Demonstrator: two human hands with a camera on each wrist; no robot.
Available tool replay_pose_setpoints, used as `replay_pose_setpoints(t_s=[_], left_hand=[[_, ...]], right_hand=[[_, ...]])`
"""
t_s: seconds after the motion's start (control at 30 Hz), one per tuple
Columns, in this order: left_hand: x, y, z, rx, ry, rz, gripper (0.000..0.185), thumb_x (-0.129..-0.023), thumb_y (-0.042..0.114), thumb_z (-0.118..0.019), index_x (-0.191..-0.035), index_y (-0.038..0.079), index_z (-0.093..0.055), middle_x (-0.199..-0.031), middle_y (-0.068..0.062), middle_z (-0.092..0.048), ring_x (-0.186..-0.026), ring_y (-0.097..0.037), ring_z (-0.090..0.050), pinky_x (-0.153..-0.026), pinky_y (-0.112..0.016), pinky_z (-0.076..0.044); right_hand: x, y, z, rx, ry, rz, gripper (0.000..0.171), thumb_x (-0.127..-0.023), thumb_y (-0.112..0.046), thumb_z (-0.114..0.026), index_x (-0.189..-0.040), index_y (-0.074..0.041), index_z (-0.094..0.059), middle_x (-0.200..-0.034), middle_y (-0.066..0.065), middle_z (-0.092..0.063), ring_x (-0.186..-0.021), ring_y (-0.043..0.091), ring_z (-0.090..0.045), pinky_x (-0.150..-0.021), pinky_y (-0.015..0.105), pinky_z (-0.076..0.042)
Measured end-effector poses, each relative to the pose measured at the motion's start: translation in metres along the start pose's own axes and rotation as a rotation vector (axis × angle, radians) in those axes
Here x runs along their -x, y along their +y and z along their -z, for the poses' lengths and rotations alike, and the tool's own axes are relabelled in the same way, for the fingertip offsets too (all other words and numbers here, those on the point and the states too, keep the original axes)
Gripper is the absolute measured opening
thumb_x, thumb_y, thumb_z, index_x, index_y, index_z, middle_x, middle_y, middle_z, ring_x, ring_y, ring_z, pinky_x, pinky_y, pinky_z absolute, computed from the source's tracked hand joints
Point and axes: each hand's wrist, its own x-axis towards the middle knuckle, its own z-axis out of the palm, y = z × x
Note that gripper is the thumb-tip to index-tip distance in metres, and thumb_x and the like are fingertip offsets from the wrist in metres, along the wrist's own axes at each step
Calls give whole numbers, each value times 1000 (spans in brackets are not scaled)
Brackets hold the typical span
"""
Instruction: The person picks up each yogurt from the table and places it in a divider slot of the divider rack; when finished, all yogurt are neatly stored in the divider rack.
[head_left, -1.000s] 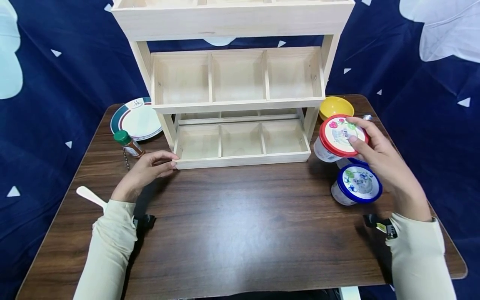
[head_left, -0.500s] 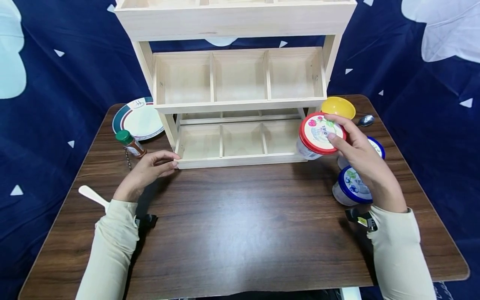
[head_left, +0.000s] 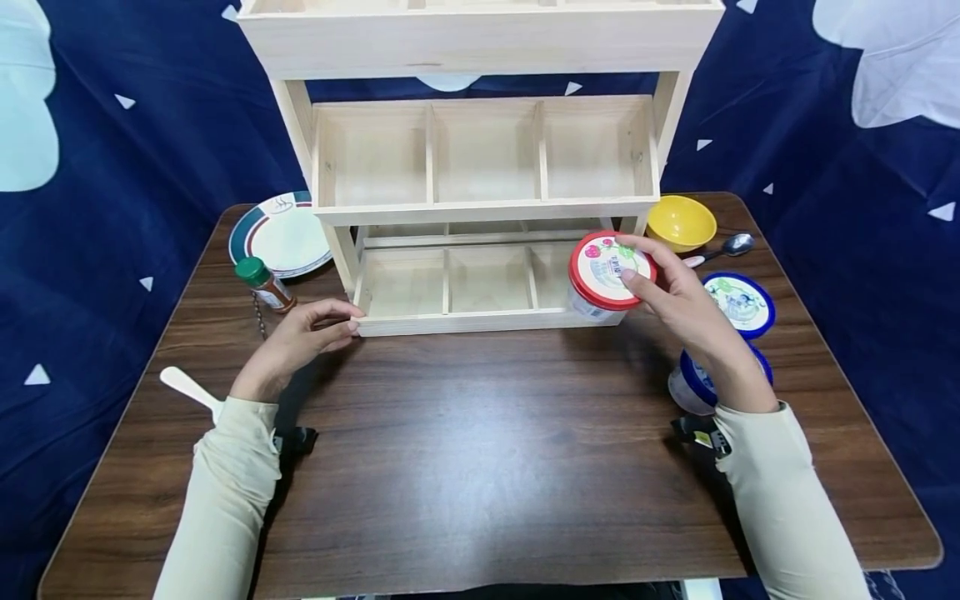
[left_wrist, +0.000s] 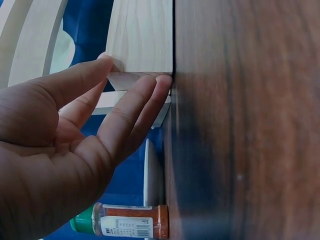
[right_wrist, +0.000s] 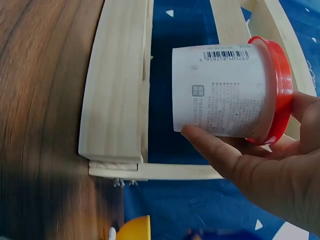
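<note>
A white tub (head_left: 600, 275) with a red, fruit-printed lid is gripped by my right hand (head_left: 693, 321), over the right end of the shelf's lowest tier (head_left: 480, 323). In the right wrist view, the barcode side of the tub (right_wrist: 220, 90) shows and stands apart from the wood. My left hand (head_left: 300, 346) touches the lowest tier's left front corner. The left wrist view shows its fairly straight fingers (left_wrist: 127, 112) against the wooden end. Two blue-lidded tubs stand near my right forearm, the back one with its lid (head_left: 741, 302) in sight, the front one (head_left: 690, 392) partly hidden.
Behind the right hand are a yellow bowl (head_left: 681, 223) and a spoon (head_left: 731, 247). To the left lie a plate (head_left: 281, 237), a green-capped spice jar (head_left: 264, 283) and a white handle (head_left: 187, 387) partly under the sleeve. Upper tiers (head_left: 480, 46) overhang the table (head_left: 480, 467).
My right hand has carried the red-lidded tub leftward, from beside the shelf to over its lowest right compartment. The left hand stays at the corner.
</note>
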Motion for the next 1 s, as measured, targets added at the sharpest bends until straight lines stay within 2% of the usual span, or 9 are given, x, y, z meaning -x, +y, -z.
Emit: replay_pose_setpoints(t_s=[0.1, 0.3, 0.47, 0.63, 0.8, 1.0], left_hand=[[0, 1, 0, -17, 5, 14, 33, -111, 7, -64, -139, -10, -61, -128, -10, -63, -107, -8, -70, -99, -28, -61], [-2, 5, 0, -52, 3, 36, 33, -111, 10, -64, -140, -6, -63, -134, -19, -61, -107, -10, -70, -98, -27, -62], [-1, 5, 0, -52, 5, 49, 33, -111, 8, -63, -141, -6, -62, -137, -20, -59, -107, -9, -70, -98, -27, -62], [-1, 3, 0, -49, 8, 41, 33, -111, 8, -64, -140, -6, -62, -135, -17, -60, -106, -8, -69, -97, -27, -62], [-2, 2, 0, -46, 8, 31, 34, -111, 8, -64, -141, -7, -61, -138, -20, -60, -105, -6, -69, -96, -25, -62], [-2, 1, -1, -43, 7, 30, 34, -111, 8, -63, -142, -8, -61, -140, -22, -58, -105, -6, -69, -96, -25, -62]], right_hand=[[-4, 1, -6, -8, 0, 21, 54, -115, -24, -56, -167, -18, -41, -145, 7, -44, -120, 22, -50, -86, 20, -58], [-13, 4, -17, -12, 65, 79, 51, -114, -19, -57, -164, -15, -46, -140, 7, -48, -112, 20, -55, -81, 17, -59], [-20, 6, -25, -6, 41, 100, 51, -114, -14, -55, -164, -10, -44, -140, 13, -47, -107, 16, -58, -80, 17, -60], [-27, 7, -36, 11, 11, 137, 48, -113, -8, -54, -161, -4, -47, -145, 16, -48, -112, 15, -56, -83, 15, -57], [-35, 6, -49, 32, -1, 164, 48, -112, -7, -56, -160, -2, -48, -149, 18, -48, -122, 16, -51, -93, 16, -50], [-42, 2, -59, 6, -16, 153, 49, -112, -7, -57, -160, -4, -49, -145, 16, -49, -119, 19, -52, -89, 18, -52]])
